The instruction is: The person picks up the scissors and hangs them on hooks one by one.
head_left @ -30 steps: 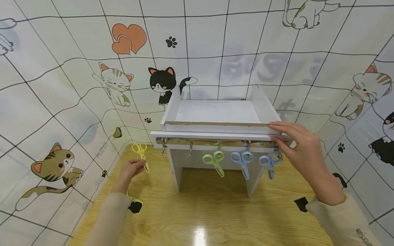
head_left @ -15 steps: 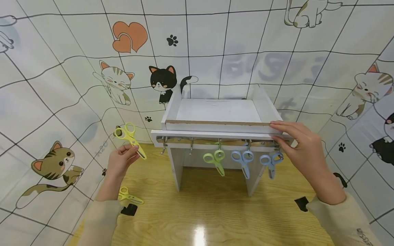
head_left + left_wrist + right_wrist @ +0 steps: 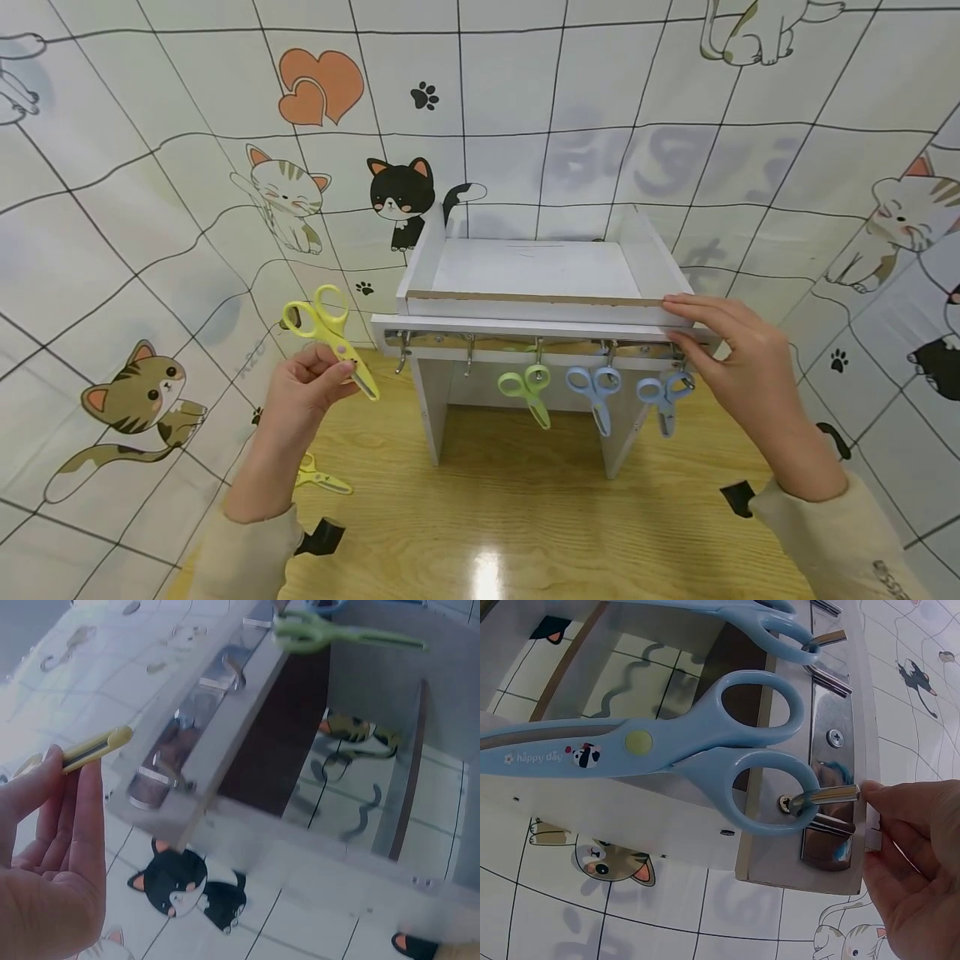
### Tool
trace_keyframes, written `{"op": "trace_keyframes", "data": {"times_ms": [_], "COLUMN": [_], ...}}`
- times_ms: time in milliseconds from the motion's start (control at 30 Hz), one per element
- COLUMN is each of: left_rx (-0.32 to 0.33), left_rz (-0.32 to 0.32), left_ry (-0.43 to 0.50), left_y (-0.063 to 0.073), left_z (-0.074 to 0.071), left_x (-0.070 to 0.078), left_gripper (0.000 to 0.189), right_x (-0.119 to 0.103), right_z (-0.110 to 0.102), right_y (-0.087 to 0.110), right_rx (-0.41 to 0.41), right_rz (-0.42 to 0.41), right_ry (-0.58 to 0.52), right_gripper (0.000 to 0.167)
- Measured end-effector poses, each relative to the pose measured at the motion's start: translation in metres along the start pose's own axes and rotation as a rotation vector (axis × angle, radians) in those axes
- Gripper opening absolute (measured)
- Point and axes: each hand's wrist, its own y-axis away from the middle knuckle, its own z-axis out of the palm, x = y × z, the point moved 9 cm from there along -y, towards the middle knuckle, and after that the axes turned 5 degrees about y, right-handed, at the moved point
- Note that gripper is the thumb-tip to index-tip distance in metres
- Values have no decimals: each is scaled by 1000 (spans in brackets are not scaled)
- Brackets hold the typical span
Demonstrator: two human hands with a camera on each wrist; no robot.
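Note:
My left hand (image 3: 306,402) pinches a pair of yellow scissors (image 3: 337,337) by the blades, handle loops up, left of the white shelf. In the left wrist view the yellow scissors (image 3: 97,748) show edge-on between thumb and fingers. My right hand (image 3: 738,367) grips the right front corner of the white shelf (image 3: 540,307), thumb below and fingers on top. On the shelf's metal hook rail hang green scissors (image 3: 527,393) and two blue pairs, the middle blue scissors (image 3: 596,396) and the right blue scissors (image 3: 697,746), each by a handle loop. Two left hooks (image 3: 470,354) hold nothing.
Another pair of yellow scissors (image 3: 322,478) lies on the wooden table (image 3: 480,517) beside my left forearm. Black straps (image 3: 322,537) show at both cuffs. A cat-print sheet (image 3: 510,92) surrounds the table behind and at the sides.
My left hand has lifted the yellow scissors up from low over the table and brought them nearer, uncovering the pair on the table. The right hand keeps its hold on the shelf corner.

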Motion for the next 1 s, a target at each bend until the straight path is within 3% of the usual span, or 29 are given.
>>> {"op": "trace_keyframes", "data": {"times_ms": [200,367,567,1000], "left_rx": [-147,-219,-297,-255], "left_rz": [-25,-90,-194,-281], "left_ry": [-20,-104,-127,-97], "left_y": [11,18,24,19], "left_z": [35,55,73,82], "left_x": [-11,-35,-68,-116], "left_gripper": [29,27,22,6], "right_x": [0,2,0,0], "right_z": [0,1,-1,0], "right_y": [0,0,-1,0], "right_rx": [0,-23,-14,-26], "right_rz": [6,18,22,17], "right_ry": [-5,0,-5,-5], "right_gripper": [53,51,52,50]}}
